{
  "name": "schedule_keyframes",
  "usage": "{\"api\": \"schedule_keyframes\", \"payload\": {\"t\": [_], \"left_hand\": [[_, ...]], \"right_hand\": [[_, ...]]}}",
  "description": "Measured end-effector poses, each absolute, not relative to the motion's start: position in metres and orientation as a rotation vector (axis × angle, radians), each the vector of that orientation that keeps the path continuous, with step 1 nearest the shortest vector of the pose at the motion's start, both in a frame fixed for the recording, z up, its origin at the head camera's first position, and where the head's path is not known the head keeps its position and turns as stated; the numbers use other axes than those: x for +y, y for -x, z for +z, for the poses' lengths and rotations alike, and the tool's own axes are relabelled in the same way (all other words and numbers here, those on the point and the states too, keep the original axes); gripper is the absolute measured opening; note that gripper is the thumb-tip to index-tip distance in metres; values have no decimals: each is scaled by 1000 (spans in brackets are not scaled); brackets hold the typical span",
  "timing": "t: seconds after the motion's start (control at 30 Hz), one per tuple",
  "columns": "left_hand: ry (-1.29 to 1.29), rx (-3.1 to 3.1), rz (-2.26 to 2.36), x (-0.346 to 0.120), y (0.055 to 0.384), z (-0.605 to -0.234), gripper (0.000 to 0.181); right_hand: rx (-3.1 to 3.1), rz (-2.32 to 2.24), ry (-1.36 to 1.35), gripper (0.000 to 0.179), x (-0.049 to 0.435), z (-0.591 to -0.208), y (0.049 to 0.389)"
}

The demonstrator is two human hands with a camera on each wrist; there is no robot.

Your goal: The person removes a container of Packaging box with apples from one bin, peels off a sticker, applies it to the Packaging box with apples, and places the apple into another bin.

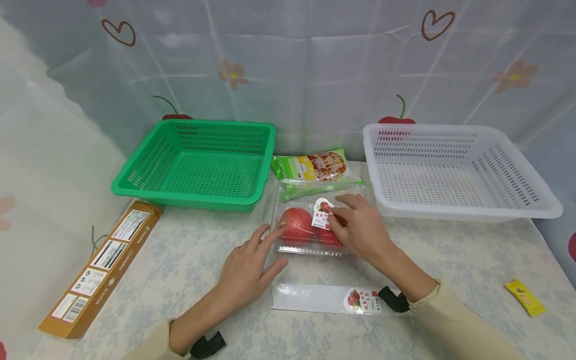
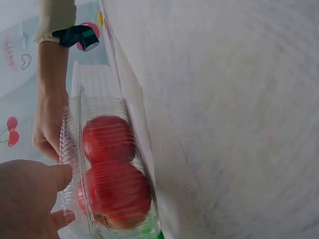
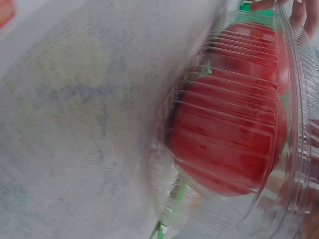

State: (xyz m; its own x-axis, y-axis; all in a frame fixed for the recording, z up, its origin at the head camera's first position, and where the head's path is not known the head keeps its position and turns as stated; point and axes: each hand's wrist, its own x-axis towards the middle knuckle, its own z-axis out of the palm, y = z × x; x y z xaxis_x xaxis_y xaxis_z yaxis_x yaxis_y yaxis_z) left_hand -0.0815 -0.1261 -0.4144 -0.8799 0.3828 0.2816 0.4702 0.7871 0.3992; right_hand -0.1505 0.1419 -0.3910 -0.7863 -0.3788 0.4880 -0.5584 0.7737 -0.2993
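Note:
A clear plastic clamshell box lies shut on the table, two round red fruits inside it. Over its lid, my right hand pinches the right edge of a white sticker with a red fruit picture and red lettering. My left hand has its fingers loosely spread, fingertips at the box's left front corner. Nearer me lies a white backing strip bearing a similar sticker at its right part, close to the right wrist. In the right wrist view, the box wall hides much of the right hand.
Behind the box lies a green and clear food packet. A green basket stands at the back left, a white basket at the back right. A long brown carton lies left. A small yellow packet lies right.

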Motion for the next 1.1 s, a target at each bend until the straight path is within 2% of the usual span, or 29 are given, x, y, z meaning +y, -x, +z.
{"api": "schedule_keyframes", "payload": {"t": [0.37, 0.73, 0.93, 1.1], "left_hand": [[645, -2833, -710, -125, 80, -415, 62], [631, -2863, -698, -123, 80, -417, 66], [633, -2867, -712, -123, 81, -418, 69], [620, -2881, -715, -123, 82, -419, 70]], "right_hand": [[-2693, 496, -775, 34, 145, -390, 151], [-2914, 674, -867, 50, 152, -381, 151], [-2878, 687, -723, 49, 145, -382, 149], [-2800, 549, -602, 56, 134, -384, 148]]}}
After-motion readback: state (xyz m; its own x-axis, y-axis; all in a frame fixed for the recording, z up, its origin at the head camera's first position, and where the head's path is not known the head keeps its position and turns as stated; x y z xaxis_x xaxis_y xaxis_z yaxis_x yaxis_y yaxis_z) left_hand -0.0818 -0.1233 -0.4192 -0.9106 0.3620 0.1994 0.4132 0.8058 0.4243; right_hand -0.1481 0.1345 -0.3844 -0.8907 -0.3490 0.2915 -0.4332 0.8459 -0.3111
